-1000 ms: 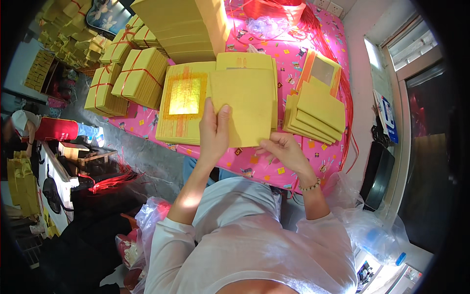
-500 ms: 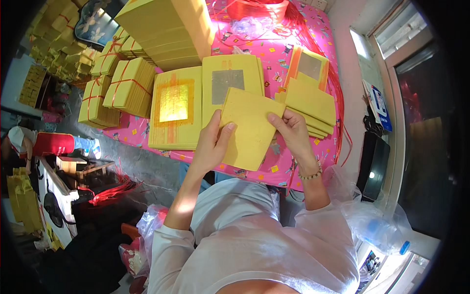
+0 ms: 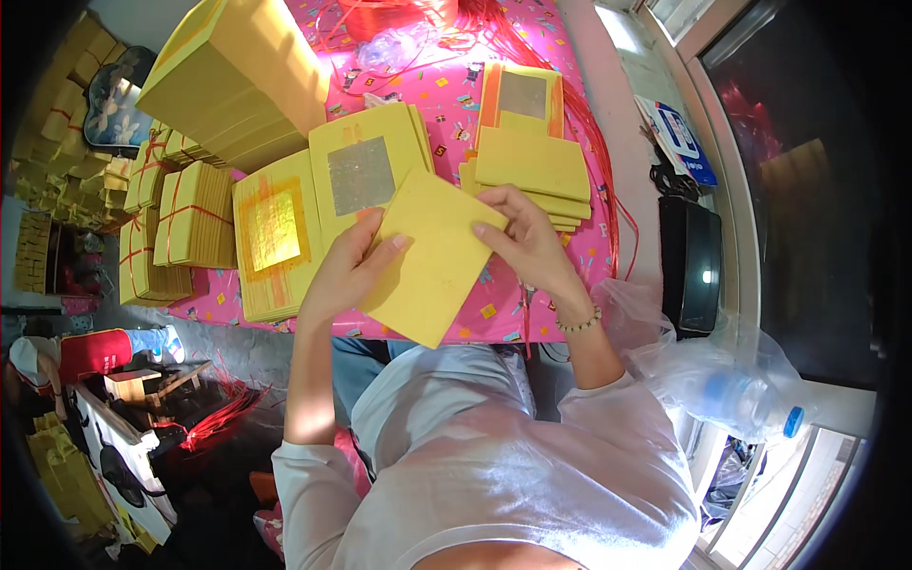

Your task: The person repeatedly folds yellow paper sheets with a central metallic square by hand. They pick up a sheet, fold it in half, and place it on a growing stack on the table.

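A plain yellow paper sheet or thin stack (image 3: 439, 261) is held tilted above the near edge of the table. My left hand (image 3: 350, 266) pinches its left edge, thumb on top. My right hand (image 3: 527, 242) grips its upper right edge with the thumb on the face and fingers behind. Beyond it lie a yellow paper stack with a silver square (image 3: 361, 176) and another with a shiny gold square (image 3: 274, 231) ringed in orange. Right of these is a fanned pile of folded yellow paper (image 3: 532, 161), with a silver-squared sheet (image 3: 523, 95) behind it.
Bundles of yellow paper tied with red string (image 3: 197, 214) stand at the left, by a tall yellow stack (image 3: 233, 81). Red strands (image 3: 597, 123) run down the right side of the pink patterned tablecloth (image 3: 446, 123). Another person (image 3: 90, 356) is at far left. A plastic bottle (image 3: 746, 399) lies at right.
The view has swung, so the table sits further left. The yellow sheet in my hands has tilted, its lower corner now pointing toward me. Both hands keep their hold.
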`<move>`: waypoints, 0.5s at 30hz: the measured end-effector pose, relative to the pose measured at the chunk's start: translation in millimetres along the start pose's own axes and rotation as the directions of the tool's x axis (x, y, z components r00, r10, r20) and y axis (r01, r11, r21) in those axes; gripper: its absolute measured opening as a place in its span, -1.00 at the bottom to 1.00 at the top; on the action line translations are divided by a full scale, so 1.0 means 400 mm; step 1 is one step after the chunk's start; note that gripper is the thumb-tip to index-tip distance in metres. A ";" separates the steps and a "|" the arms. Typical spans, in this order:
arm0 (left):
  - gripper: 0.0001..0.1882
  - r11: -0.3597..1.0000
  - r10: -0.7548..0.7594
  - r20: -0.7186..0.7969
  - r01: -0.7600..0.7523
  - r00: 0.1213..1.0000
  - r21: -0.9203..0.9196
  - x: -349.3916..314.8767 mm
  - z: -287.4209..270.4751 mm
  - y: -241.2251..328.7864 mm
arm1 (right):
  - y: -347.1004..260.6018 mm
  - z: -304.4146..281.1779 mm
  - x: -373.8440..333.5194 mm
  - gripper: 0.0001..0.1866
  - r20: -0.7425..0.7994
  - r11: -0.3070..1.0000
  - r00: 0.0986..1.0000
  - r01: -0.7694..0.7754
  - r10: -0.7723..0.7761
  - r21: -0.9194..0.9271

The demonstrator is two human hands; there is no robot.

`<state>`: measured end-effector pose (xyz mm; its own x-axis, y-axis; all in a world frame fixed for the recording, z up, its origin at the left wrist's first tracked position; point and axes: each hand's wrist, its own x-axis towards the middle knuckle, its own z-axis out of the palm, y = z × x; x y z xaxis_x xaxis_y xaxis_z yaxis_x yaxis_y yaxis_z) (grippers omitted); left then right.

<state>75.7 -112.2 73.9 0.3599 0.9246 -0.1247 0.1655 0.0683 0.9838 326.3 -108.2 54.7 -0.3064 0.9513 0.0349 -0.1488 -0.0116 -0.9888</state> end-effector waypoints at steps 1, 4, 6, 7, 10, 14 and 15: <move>-0.57 0.999 -0.046 0.034 0.047 0.998 -0.024 0.016 -0.003 0.008 | -0.014 -0.004 -0.005 -0.74 -0.051 1.000 0.999 0.011 -0.012 -0.022; -0.54 0.997 -0.043 -0.048 0.040 0.998 -0.059 0.074 -0.012 0.028 | -0.002 -0.045 0.000 -0.76 -0.220 0.987 0.962 0.147 -0.159 -0.070; -0.49 0.986 -0.029 -0.153 0.004 0.988 -0.164 0.123 0.004 0.050 | -0.009 -0.076 0.005 -0.77 -0.368 0.987 0.916 0.147 -0.163 -0.071; -0.46 0.976 -0.027 -0.212 -0.020 0.977 -0.218 0.146 0.017 0.060 | -0.024 -0.085 0.009 -0.77 -0.436 0.989 0.888 0.128 -0.150 -0.080; -0.42 0.958 0.045 -0.265 -0.117 0.963 -0.263 0.230 0.073 0.050 | -0.035 -0.123 0.017 -0.79 -0.545 0.987 0.825 0.094 -0.150 -0.129; -0.40 0.967 0.153 -0.231 -0.194 0.961 -0.166 0.321 0.152 0.018 | -0.006 -0.182 0.025 -0.68 -0.641 0.944 0.735 -0.006 -0.220 -0.330; -0.40 0.968 0.186 -0.218 -0.216 0.958 -0.126 0.354 0.157 -0.027 | -0.009 -0.186 0.027 -0.65 -0.626 0.885 0.737 -0.085 -0.253 -0.457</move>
<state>182.5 -5.3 37.7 0.1750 0.9803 0.0911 -0.0331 -0.0866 0.9957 393.6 -75.1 47.6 0.4006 0.8973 0.1853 0.3243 0.0503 -0.9446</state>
